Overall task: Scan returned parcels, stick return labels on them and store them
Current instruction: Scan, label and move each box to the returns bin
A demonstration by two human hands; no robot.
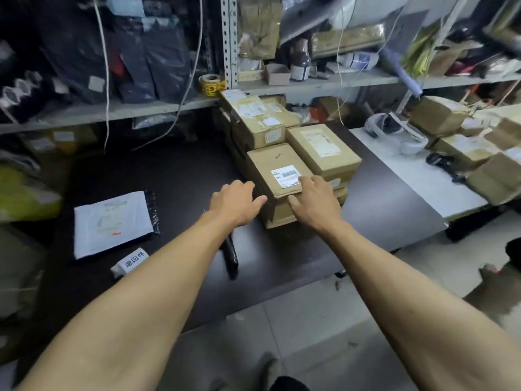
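A brown cardboard box [270,167] with a white shipping label [285,175] lies on top of the front pile of boxes on the black table [183,170]. My left hand [235,203] grips its near left corner, thumb along the front edge. My right hand [314,200] holds its near right corner, with fingers on top beside the label and the thumb on the front face. A white mailer bag [111,222] and a small white pack of return labels [131,261] lie on the table to the left. A black stick-shaped tool [231,256] lies under my left forearm.
More taped boxes [324,148] are piled behind and right of the held one. Metal shelves [310,83] behind carry bags, bottles and a yellow sticker roll [210,83]. A white table [417,176] at right bears boxes and a white device [394,131]. Tiled floor lies below.
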